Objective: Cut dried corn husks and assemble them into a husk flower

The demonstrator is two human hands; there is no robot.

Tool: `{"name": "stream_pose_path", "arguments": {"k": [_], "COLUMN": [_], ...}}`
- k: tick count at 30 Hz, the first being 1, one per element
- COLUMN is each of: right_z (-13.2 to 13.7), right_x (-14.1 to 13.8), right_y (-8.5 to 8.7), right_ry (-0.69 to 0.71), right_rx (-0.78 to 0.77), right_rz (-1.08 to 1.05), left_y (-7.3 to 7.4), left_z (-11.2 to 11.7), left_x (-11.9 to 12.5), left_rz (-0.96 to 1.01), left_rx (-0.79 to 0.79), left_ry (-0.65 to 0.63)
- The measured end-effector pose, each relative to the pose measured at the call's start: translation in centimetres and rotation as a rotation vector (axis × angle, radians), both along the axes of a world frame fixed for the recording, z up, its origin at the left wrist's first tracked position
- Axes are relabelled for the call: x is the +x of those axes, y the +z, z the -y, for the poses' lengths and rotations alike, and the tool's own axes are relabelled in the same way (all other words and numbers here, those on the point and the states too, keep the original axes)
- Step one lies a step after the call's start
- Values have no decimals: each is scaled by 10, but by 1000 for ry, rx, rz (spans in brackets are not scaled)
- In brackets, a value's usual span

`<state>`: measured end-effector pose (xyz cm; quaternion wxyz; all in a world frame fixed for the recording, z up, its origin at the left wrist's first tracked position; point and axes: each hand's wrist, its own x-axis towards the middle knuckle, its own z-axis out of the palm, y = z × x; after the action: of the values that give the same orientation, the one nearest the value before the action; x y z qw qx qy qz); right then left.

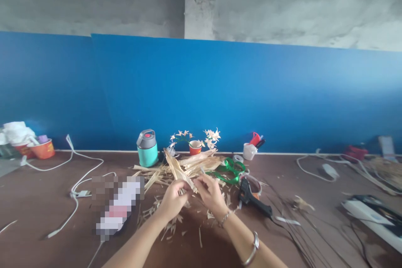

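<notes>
A pale dried corn husk slants up and away between my two hands over the brown table. My left hand pinches its near end from the left, fingers curled. On the other side my right hand, with bracelets on the wrist, is closed on the same end; the fingertips partly hide it. Behind them lies a heap of husks. Small torn scraps are scattered around and below my hands. Pale flowers on green stems stand at a red paper cup at the back.
Right of my hands lie green ribbon, a tape roll and a black glue gun with a cord. A teal jar and a white cup stand near the blue partition. White cables cross the left side.
</notes>
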<state>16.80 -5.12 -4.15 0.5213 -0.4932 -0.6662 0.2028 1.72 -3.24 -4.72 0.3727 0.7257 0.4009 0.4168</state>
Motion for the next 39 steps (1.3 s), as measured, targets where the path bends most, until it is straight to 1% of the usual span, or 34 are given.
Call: {"name": "stream_pose_path", "arguments": {"k": [4, 9, 12, 17, 20, 21, 22, 23, 24, 25, 27, 29, 31, 33, 36, 39], "right_z": [-1, -8, -10, -6, 4, 9, 16, 23, 30, 38, 50, 57, 59, 57, 53, 50], "right_x": [-1, 3, 5, 11, 33, 45, 57, 70, 83, 94, 110, 116, 116, 114, 117, 124], "right_y": [1, -1, 0, 14, 26, 29, 31, 33, 33, 33, 28, 20, 13, 9, 12, 20], "right_ry": [-1, -56, -86, -76, -83, -145, -238, -373, -508, -597, -713, -754, -734, -700, -709, -757], "right_rx": [-128, -313, -383, -396, -357, -305, -266, -275, -322, -399, -554, -650, -671, -650, -590, -524], "right_rz": [-73, -34, -4, 80, 142, 246, 367, 503, 645, 784, 958, 1031, 1073, 1094, 1065, 932], "left_y": [1, 1, 1, 1, 1, 2, 3, 4, 5, 6, 7, 7, 7, 8, 9, 10], "left_z": [-1, -1, -1, 0, 0, 1, 1, 1, 2, 3, 5, 7, 8, 8, 7, 6], "left_x": [-1, -1, -1, 0, 0, 0, 0, 1, 1, 2, 3, 5, 6, 6, 5, 5], "left_rz": [-23, -59, -82, -101, -71, -52, -29, -8, 9, 19, 36, 69, 118, 168, 250, 294], "left_rx": [23, 66, 76, 64, 26, 7, -15, -44, -81, -128, -223, -288, -315, -327, -332, -341], "left_ry": [18, 60, 74, 62, 58, 61, 68, 76, 85, 91, 92, 78, 63, 46, 4, 17]}}
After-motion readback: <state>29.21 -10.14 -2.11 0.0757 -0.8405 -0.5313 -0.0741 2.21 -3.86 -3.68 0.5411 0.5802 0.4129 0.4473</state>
